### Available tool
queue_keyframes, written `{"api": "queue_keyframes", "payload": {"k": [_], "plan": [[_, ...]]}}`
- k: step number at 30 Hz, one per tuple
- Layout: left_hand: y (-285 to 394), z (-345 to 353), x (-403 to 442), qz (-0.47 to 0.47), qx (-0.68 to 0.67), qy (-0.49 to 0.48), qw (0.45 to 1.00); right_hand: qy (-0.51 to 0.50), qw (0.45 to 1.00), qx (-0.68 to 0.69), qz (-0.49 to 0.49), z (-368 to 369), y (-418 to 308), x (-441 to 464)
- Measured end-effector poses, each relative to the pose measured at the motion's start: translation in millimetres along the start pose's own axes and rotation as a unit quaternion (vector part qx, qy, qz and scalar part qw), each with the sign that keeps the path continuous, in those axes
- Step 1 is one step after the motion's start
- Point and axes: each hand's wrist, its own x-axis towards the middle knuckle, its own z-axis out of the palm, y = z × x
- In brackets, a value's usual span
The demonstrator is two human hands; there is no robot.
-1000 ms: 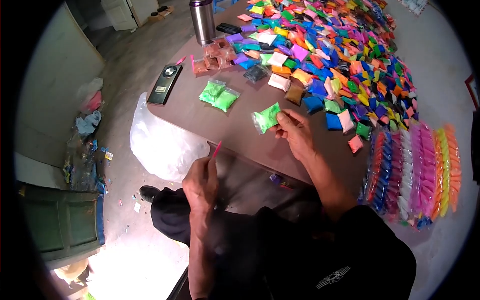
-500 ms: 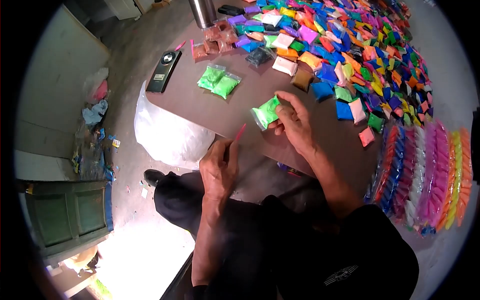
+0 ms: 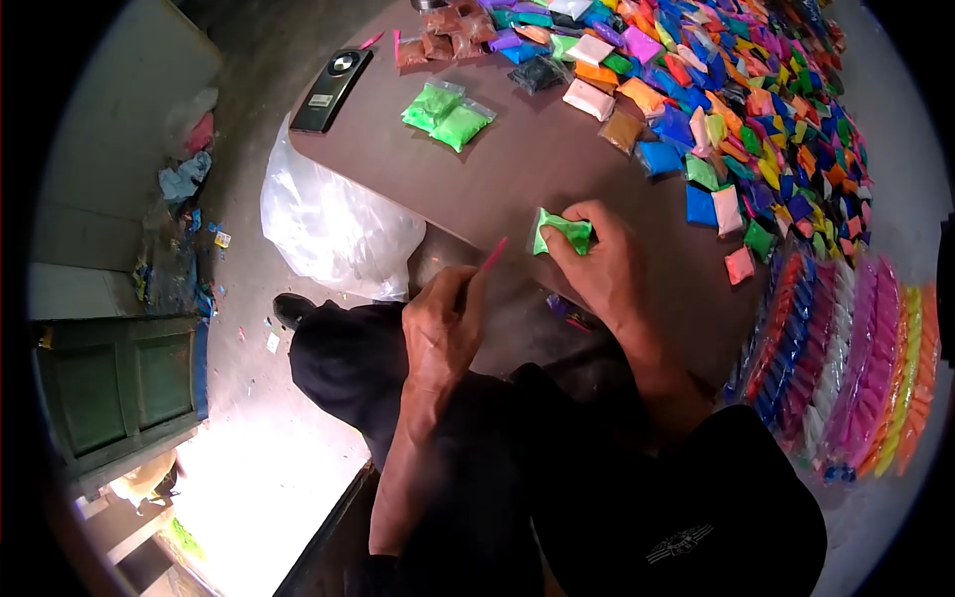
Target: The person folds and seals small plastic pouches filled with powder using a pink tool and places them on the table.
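My right hand (image 3: 609,261) grips a small clear packet of bright green material (image 3: 565,235) over the table's near edge, thumb on top and fingers round its far side. My left hand (image 3: 443,323) is closed on a thin pink stick (image 3: 494,255), whose tip points up towards the packet but stays apart from it. Two more green packets (image 3: 448,114) lie together on the brown table (image 3: 398,174), beyond both hands. I cannot tell exactly what the pink stick is.
A big pile of coloured packets (image 3: 686,109) covers the table's far right. Brown packets (image 3: 443,40) and a dark phone (image 3: 333,92) lie at the far left. Bagged coloured strips (image 3: 836,358) stand at right. A white plastic bag (image 3: 333,224) hangs by the left edge.
The view has tilted, so the table sits higher in it. My right hand has drawn the green packet nearer to me and turned it. My left hand still holds the pink stick.
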Motion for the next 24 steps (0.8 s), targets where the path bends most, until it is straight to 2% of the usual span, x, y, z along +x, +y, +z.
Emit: {"api": "queue_keyframes", "payload": {"k": [2, 5, 9, 11, 15, 18, 24], "plan": [[-0.2, 2.4, -4.5, -0.001, 0.003, -0.006, 1.000, 0.044, 0.995, -0.074, -0.044, -3.0, 4.6, -6.4], [2.4, 7.8, -10.3, -0.016, 0.012, -0.030, 0.999, 0.054, 0.996, -0.068, -0.030, -6.6, 10.3, -15.0], [10.7, 20.1, -13.1, 0.041, 0.012, -0.031, 0.999, 0.067, 0.996, -0.037, -0.041, -5.5, 3.4, -24.7], [12.4, 28.1, -12.8, 0.086, 0.025, -0.019, 0.996, 0.060, 0.993, -0.050, -0.085, -4.7, 5.1, -28.4], [17.7, 42.6, -13.2, 0.102, 0.037, -0.011, 0.994, 0.059, 0.993, -0.040, -0.093, -5.2, 5.9, -31.7], [11.3, 40.8, -11.2, 0.077, 0.099, -0.045, 0.991, 0.053, 0.993, -0.025, -0.102, -7.2, 6.8, -31.9], [14.6, 29.1, -4.8, 0.071, 0.125, -0.045, 0.989, 0.051, 0.995, -0.022, -0.085, -5.0, 7.6, -33.5]]}}
